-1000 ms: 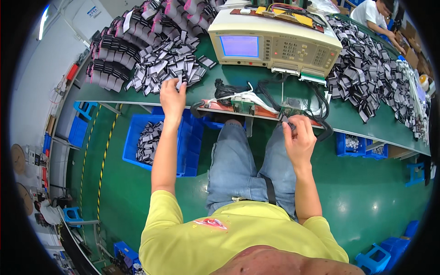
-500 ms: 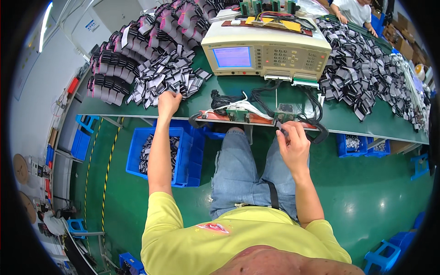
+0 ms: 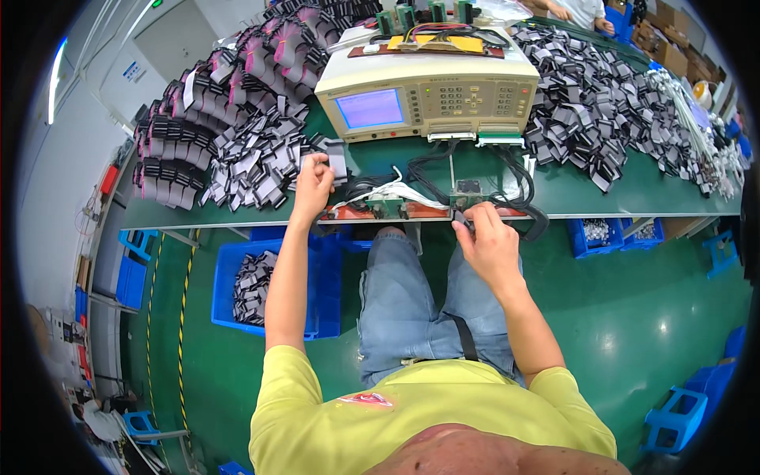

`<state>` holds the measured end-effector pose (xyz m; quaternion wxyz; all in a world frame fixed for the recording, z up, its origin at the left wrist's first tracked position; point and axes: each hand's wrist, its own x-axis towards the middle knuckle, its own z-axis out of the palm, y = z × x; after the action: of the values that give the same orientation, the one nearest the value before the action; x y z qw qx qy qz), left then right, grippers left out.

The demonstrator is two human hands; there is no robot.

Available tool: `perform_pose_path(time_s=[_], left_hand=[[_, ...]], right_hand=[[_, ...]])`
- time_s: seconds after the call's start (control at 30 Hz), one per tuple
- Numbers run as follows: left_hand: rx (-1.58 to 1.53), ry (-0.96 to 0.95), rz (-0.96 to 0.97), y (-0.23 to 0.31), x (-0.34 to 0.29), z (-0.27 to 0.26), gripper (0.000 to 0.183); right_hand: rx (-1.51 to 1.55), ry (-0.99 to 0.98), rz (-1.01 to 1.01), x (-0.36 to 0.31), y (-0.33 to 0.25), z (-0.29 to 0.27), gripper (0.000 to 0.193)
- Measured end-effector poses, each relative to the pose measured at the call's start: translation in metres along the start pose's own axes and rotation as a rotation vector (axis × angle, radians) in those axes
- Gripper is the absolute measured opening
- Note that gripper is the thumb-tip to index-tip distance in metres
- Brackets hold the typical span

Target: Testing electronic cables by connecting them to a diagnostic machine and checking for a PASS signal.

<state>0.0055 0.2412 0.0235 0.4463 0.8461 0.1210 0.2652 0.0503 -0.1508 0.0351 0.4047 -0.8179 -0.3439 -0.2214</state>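
Observation:
My left hand is closed in a pinch at the right edge of a heap of short grey ribbon cables with black connectors. A grey ribbon cable shows at its fingertips, partly hidden by them. At the table's front edge my right hand is closed, thumb and fingers pinching a small dark piece, apparently the end of a ribbon cable. It is beside a small green circuit board fixture on a red strip. Another green board with white and black wires stands to its left.
A beige tester with a lit screen stands behind the fixtures. Another cable heap covers the table's right side; bundled ribbon cables are stacked at left. A blue bin of cables is below the table. Across it, a person's hand shows.
My left hand has moved right, from within the heap to its edge, with a ribbon cable at its fingertips. My right hand stays at the fixture. The whole view has shifted slightly.

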Motion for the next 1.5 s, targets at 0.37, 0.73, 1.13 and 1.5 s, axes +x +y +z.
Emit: perform_pose_path(time_s=[0.37, 0.73, 1.13, 1.5], left_hand=[[0.193, -0.018, 0.045, -0.004, -0.005, 0.000, 0.018], [0.288, -0.053, 0.220, 0.001, -0.002, 0.005, 0.028], [0.228, -0.066, 0.100, 0.003, -0.005, 0.003, 0.011], [0.231, 0.288, 0.356, 0.030, -0.026, 0.002, 0.014]], right_hand=[[-0.302, -0.388, -0.111, 0.012, -0.003, -0.008, 0.025], [-0.155, -0.115, -0.173, -0.003, 0.013, 0.010, 0.018], [-0.247, 0.159, -0.066, 0.068, 0.067, -0.111, 0.034], [0.005, 0.239, -0.147, 0.105, 0.085, -0.098, 0.034]])
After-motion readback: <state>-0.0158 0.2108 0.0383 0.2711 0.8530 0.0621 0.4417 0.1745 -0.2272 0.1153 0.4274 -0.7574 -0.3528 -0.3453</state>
